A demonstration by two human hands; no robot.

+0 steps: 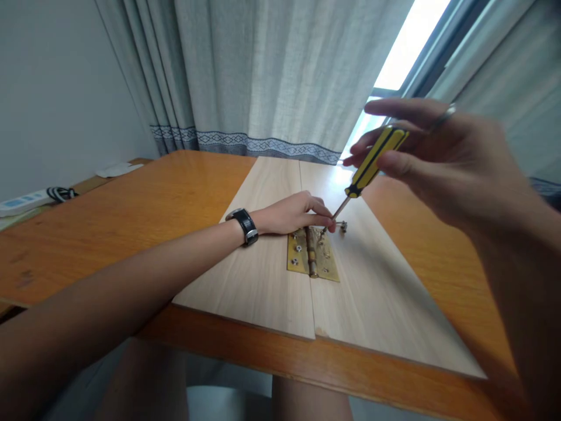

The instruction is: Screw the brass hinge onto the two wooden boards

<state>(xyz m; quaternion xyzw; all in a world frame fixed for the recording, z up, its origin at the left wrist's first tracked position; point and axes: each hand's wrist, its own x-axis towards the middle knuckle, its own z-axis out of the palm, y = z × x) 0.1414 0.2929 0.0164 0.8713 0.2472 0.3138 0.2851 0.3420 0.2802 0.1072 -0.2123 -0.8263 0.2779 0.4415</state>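
A screwdriver (372,164) with a yellow and black handle slants down to the left, its tip at a brass hinge (302,260). My left hand (302,211), closed in a pinch, is at the lower shaft, just above the hinge's right leaf. Around the handle's upper end is my right hand (442,155), a loose grip with the thumb against the handle and the other fingers stretched out behind it. Screw heads (298,248) show in the hinge plates. The screw under the tip is too small to make out. Loose screws (343,226) lie just right of my left fingertips.
Two pale wooden boards (263,292) lie side by side on an orange-brown table (197,181), the hinge across their seam. A power strip (26,202) with a black cable is at the far left. A grey curtain (263,70) hangs behind the table.
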